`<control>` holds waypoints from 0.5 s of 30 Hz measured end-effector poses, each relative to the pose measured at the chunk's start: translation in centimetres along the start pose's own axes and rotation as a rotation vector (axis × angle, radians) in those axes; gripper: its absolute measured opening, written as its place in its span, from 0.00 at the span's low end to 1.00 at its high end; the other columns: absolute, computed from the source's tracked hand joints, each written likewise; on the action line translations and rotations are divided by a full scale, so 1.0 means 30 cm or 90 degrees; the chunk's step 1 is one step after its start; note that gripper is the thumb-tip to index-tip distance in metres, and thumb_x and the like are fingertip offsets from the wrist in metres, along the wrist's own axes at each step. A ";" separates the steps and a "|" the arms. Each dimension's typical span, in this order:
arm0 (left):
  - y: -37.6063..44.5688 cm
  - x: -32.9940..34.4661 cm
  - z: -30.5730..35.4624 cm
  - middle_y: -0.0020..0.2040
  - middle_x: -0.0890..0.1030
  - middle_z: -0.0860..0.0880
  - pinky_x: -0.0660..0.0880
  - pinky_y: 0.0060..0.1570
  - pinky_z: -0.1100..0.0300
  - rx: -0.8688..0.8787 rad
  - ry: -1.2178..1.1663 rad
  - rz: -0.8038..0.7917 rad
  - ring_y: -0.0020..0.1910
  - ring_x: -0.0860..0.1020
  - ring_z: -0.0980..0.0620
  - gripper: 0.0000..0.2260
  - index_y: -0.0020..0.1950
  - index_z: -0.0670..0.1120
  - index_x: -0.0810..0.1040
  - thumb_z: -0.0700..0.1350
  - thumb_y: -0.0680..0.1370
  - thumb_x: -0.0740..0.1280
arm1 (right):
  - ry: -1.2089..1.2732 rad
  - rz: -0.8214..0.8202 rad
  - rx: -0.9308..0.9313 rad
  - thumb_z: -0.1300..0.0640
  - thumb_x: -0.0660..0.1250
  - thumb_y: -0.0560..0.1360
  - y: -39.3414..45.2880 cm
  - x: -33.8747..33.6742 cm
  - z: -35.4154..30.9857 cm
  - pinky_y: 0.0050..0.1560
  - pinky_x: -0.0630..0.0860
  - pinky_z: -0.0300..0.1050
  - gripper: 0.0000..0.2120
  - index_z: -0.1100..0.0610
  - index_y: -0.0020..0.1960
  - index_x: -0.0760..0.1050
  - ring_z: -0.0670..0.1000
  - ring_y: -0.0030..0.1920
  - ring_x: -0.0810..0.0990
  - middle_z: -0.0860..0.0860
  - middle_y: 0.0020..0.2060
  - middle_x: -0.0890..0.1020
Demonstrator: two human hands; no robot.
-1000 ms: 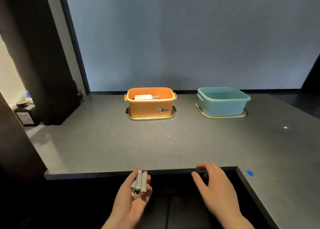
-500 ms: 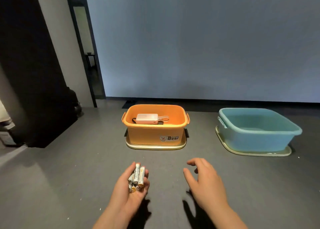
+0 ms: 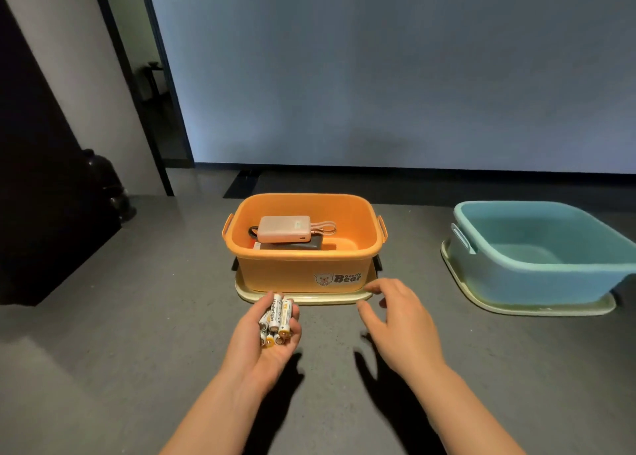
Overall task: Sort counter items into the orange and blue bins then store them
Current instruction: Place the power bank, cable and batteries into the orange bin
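Observation:
My left hand (image 3: 256, 346) lies palm up just in front of the orange bin (image 3: 303, 265) and cups several white batteries (image 3: 277, 318), fingers curled around them. The orange bin stands on a cream lid and holds a pink power bank (image 3: 284, 229) on top of a dark flat device (image 3: 292, 246). My right hand (image 3: 399, 320) hovers over the counter to the right of the batteries, fingers loosely spread, holding nothing. The blue bin (image 3: 540, 272) sits at the right on its own cream lid, with nothing visible inside.
The grey counter (image 3: 137, 334) stretches to the left and between the bins. A tall black block (image 3: 38, 179) stands at the far left with a dark rounded object (image 3: 103, 179) beside it. A pale wall runs behind the bins.
The view has closed in on the bins. Both hands have moved forward over the counter toward the orange bin, the left still cupping the batteries.

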State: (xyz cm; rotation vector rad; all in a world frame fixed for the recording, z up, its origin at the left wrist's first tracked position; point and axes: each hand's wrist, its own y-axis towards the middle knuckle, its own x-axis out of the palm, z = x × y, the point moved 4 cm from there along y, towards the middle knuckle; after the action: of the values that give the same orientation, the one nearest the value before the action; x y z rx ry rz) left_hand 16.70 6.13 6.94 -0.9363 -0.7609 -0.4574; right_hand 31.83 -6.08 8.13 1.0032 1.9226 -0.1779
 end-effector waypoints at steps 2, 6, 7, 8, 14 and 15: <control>0.029 0.032 0.026 0.43 0.80 0.40 0.76 0.25 0.61 -0.013 0.014 -0.017 0.39 0.79 0.48 0.07 0.49 0.40 0.77 0.43 0.75 0.68 | -0.002 0.006 0.005 0.45 0.62 0.76 0.041 0.003 -0.014 0.39 0.66 0.38 0.10 0.44 0.56 0.72 0.41 0.51 0.72 0.36 0.49 0.72; 0.073 0.085 0.089 0.45 0.81 0.40 0.76 0.26 0.62 -0.020 0.041 -0.037 0.40 0.79 0.48 0.11 0.49 0.40 0.79 0.42 0.70 0.72 | 0.012 0.018 -0.003 0.45 0.63 0.76 0.124 0.022 -0.072 0.42 0.67 0.36 0.10 0.44 0.57 0.72 0.39 0.51 0.71 0.36 0.50 0.73; 0.081 0.096 0.104 0.45 0.81 0.40 0.76 0.26 0.62 -0.027 0.045 -0.043 0.40 0.79 0.48 0.12 0.49 0.40 0.79 0.42 0.69 0.72 | 0.014 0.017 -0.009 0.45 0.63 0.76 0.134 0.029 -0.085 0.42 0.67 0.35 0.10 0.43 0.57 0.72 0.38 0.51 0.70 0.36 0.50 0.73; 0.087 0.109 0.119 0.45 0.81 0.40 0.76 0.25 0.62 -0.036 0.048 -0.049 0.40 0.79 0.48 0.12 0.50 0.39 0.79 0.41 0.68 0.72 | 0.017 0.017 -0.012 0.45 0.63 0.76 0.141 0.032 -0.095 0.41 0.66 0.34 0.09 0.42 0.56 0.71 0.37 0.50 0.70 0.35 0.49 0.72; 0.162 0.282 0.208 0.48 0.81 0.38 0.75 0.25 0.61 -0.090 0.136 -0.155 0.40 0.80 0.46 0.11 0.46 0.37 0.84 0.38 0.65 0.74 | 0.049 0.057 0.026 0.45 0.64 0.75 0.206 -0.006 -0.075 0.40 0.68 0.33 0.06 0.37 0.51 0.69 0.37 0.48 0.72 0.34 0.45 0.73; 0.183 0.328 0.219 0.48 0.81 0.38 0.75 0.26 0.61 -0.095 0.164 -0.176 0.40 0.80 0.46 0.08 0.44 0.37 0.84 0.38 0.66 0.74 | 0.052 0.063 0.032 0.45 0.65 0.75 0.226 -0.015 -0.076 0.40 0.68 0.33 0.06 0.37 0.51 0.70 0.37 0.47 0.72 0.34 0.45 0.73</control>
State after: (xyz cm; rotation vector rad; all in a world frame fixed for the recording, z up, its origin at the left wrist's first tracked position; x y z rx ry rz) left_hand 24.25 14.29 13.76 -0.8929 -0.6282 -0.8696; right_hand 35.22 -0.77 11.56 1.1524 1.9456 -0.1310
